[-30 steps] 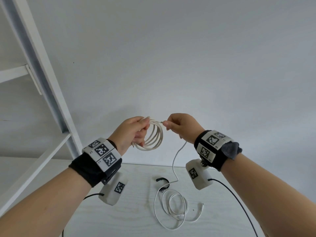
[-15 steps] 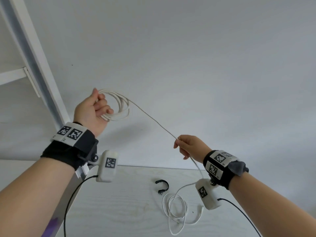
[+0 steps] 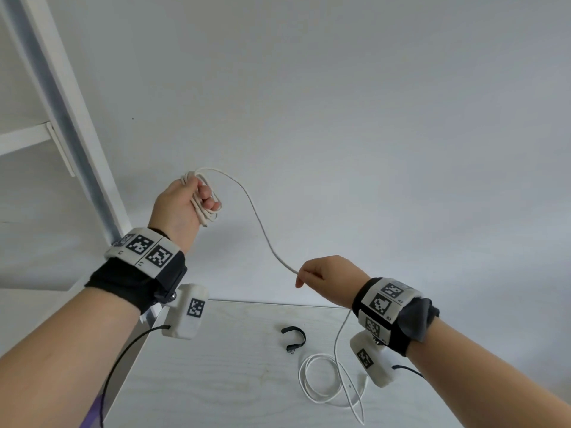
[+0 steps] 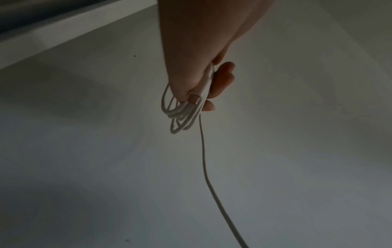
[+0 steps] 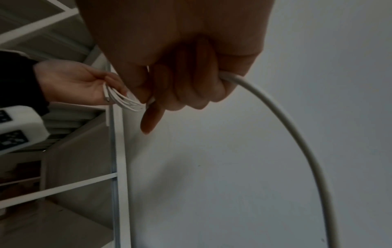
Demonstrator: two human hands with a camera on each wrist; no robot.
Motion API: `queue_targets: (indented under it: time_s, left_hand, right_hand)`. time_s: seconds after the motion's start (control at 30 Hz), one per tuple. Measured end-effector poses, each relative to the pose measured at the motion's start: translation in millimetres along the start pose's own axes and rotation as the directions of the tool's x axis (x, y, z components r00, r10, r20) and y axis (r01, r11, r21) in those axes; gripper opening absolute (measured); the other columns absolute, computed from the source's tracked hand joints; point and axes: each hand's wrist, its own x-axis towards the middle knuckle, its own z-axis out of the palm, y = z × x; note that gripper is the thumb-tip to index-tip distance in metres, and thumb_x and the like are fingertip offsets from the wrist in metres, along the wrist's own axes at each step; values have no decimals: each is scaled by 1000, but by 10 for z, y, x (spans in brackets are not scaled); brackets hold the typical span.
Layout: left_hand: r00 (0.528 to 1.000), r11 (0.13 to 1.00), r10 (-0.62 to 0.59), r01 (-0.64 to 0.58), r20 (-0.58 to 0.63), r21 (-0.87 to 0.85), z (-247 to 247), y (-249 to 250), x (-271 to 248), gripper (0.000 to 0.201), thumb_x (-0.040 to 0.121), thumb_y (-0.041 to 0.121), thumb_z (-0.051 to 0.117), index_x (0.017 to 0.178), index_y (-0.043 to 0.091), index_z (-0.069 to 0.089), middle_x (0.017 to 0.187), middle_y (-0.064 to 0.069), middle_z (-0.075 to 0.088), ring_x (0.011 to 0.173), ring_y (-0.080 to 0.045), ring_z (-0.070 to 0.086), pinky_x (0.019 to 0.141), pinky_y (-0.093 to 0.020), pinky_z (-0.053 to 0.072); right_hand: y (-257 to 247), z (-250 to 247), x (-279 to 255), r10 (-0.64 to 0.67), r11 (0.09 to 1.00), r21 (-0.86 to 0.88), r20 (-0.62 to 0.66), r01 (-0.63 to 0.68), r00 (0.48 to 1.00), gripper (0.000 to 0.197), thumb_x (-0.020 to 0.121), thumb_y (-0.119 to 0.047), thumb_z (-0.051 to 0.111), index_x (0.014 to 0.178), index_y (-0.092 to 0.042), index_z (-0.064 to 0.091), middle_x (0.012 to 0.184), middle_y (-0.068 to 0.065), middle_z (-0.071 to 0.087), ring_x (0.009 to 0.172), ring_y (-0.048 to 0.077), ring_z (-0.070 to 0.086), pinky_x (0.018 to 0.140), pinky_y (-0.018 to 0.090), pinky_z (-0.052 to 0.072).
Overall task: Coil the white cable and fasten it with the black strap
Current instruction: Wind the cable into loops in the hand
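Observation:
My left hand [image 3: 191, 196] is raised above the table and grips several coiled loops of the white cable [image 3: 204, 211]; the loops [image 4: 182, 115] stick out past its curled fingers. From there the cable sags in a slack curve [image 3: 262, 230] down to my right hand [image 3: 312, 273], lower and to the right, which holds the cable [image 5: 275, 107] in its curled fingers. Below the right hand the cable drops to loose loops [image 3: 321, 378] on the table. The black strap [image 3: 295, 338] lies curled on the table, left of those loops, untouched.
A pale wooden table [image 3: 216, 381] lies below the hands, its far edge against a plain white wall. A white shelf frame [image 3: 61, 97] rises on the left, close to my left forearm. Black sensor leads hang from both wrist units.
The hands parted from a joined position; the left rose up-left with the coil, then came back right and lower. The taut span between the hands has gone slack.

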Motion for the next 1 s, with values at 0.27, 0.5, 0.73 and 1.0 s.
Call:
queue_targets:
  time_s: [0.27,0.5,0.73,1.0]
  left_hand:
    - [997,945,-38,17,60,326,74,-146,-125,21,100,14,32,87,14,48,61,4,72,60,-15,70,79,-34,45]
    - [974,773,-158,21,161,634,169,-246,-273,18,101,19,29,104,7,42,87,-7,70,66,-10,71,62,-20,42]
    - [939,638,-247,-28,239,769,235,-309,-406,21,99,20,35,101,3,48,79,5,72,60,4,65,48,-8,38]
    - [891,727,-374,110,257,677,217,-347,-514,21,98,17,38,103,1,51,72,-9,72,73,-37,70,83,-47,51]
  right_hand:
    - [-276,-36,-52,-138,990,25,30,138,990,21,90,-31,47,87,-26,68,50,-6,41,49,8,39,55,25,35]
    - [-421,-124,-16,-215,975,66,31,212,976,21,92,-30,48,89,-25,68,56,-8,44,52,6,41,58,22,34]
    - [-489,-158,38,-274,948,174,12,268,962,22,92,-27,49,88,-20,69,72,-1,56,61,9,43,65,24,36]
    - [-413,-234,119,-232,893,361,-142,269,962,22,93,-15,48,80,-14,67,54,-15,53,54,0,44,61,14,34]
